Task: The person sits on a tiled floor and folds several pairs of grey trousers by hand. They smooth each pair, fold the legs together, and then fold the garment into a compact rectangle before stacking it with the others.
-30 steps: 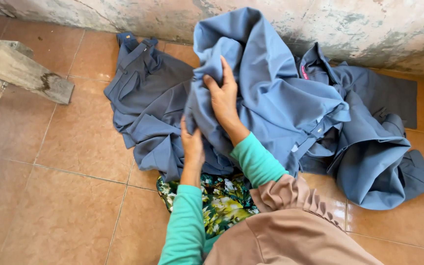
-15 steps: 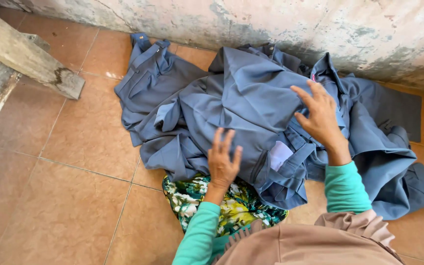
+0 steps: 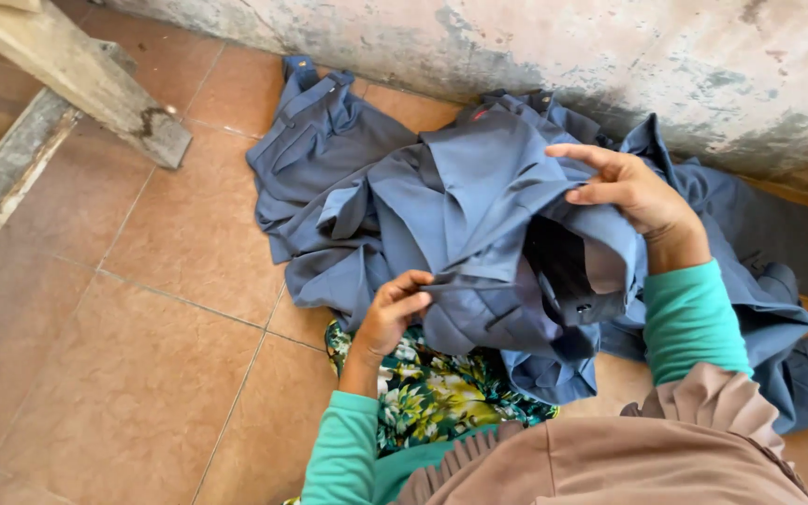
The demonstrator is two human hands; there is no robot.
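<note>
Far left, a wooden beam (image 3: 67, 79) slanted down onto the tiled floor (image 3: 123, 374), well apart from the work. Next came a heap of blue-grey garments (image 3: 329, 178) spread on the tiles against the stained wall (image 3: 610, 56). The left hand (image 3: 393, 313), in a green sleeve (image 3: 340, 449), was closed on a fold of the top garment (image 3: 479, 206), thumb and fingers pinching its edge just above a floral cloth (image 3: 432, 393) on the person's lap. That garment was lifted off the heap, stretched between both hands. To the right, the right hand (image 3: 630, 187) gripped its upper part, index finger held out straight, the rest curled into the cloth. More blue fabric (image 3: 778, 309) lay beyond, along the wall.
</note>
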